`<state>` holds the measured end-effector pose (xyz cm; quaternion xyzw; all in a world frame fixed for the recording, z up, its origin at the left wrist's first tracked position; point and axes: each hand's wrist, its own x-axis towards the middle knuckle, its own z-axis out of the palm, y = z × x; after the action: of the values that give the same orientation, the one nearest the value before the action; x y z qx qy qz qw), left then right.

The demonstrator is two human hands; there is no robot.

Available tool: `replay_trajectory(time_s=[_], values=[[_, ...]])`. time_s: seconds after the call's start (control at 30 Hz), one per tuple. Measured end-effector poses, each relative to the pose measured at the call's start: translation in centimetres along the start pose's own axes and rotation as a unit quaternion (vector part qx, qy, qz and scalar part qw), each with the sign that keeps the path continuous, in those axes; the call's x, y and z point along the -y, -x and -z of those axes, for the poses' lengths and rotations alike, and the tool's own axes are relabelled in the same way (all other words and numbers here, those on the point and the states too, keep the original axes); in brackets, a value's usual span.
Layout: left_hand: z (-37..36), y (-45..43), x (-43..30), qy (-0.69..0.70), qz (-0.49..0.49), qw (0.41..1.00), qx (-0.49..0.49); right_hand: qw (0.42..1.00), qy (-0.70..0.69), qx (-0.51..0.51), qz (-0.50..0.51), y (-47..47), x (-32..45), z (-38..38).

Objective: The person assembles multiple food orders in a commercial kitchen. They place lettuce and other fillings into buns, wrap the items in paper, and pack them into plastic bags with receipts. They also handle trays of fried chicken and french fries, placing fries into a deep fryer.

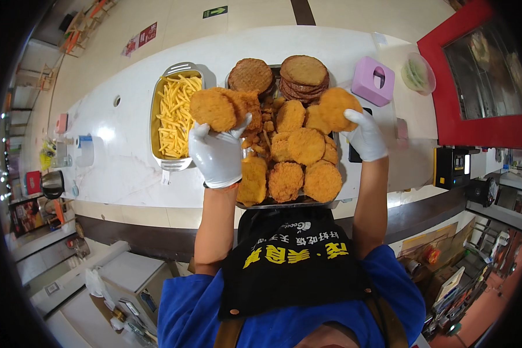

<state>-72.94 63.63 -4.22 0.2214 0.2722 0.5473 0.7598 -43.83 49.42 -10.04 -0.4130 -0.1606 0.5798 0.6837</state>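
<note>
My left hand point(216, 157), in a white glove, grips a round breaded patty point(212, 110) over the left side of a metal tray point(304, 204). Another breaded piece point(246, 106) lies against that patty; whether it is held too is unclear. My right hand point(367, 135), also gloved, pinches a second round breaded patty point(340, 108) by its lower right edge. Several golden patties point(306, 145) lie in the tray, with small fried pieces point(253, 143) between them. At its far end sit a brown patty pile point(249, 75) and a taller stack of brown patties point(304, 71).
Left of the tray stands an oval dish point(184, 164) of French fries point(178, 113). A lilac tissue box point(373, 81), a clear plastic bowl point(418, 74) and a red-framed glass cabinet point(430, 69) are to the right. A dark phone-like object point(355, 152) lies beside the tray on the white counter point(122, 156).
</note>
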Motion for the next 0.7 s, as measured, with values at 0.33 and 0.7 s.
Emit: replay_trajectory(time_s=[0.33, 0.7], values=[[-2.0, 4.9, 4.7, -0.008, 0.088, 0.995, 0.042, 0.874, 0.426, -0.155, 0.174, 1.8, -1.3, -13.5], [0.0, 4.4, 1.8, 0.114, 0.092, 0.979, 0.143, 0.884, 0.412, -0.014, 0.223, 3.2, -2.0, -18.0]])
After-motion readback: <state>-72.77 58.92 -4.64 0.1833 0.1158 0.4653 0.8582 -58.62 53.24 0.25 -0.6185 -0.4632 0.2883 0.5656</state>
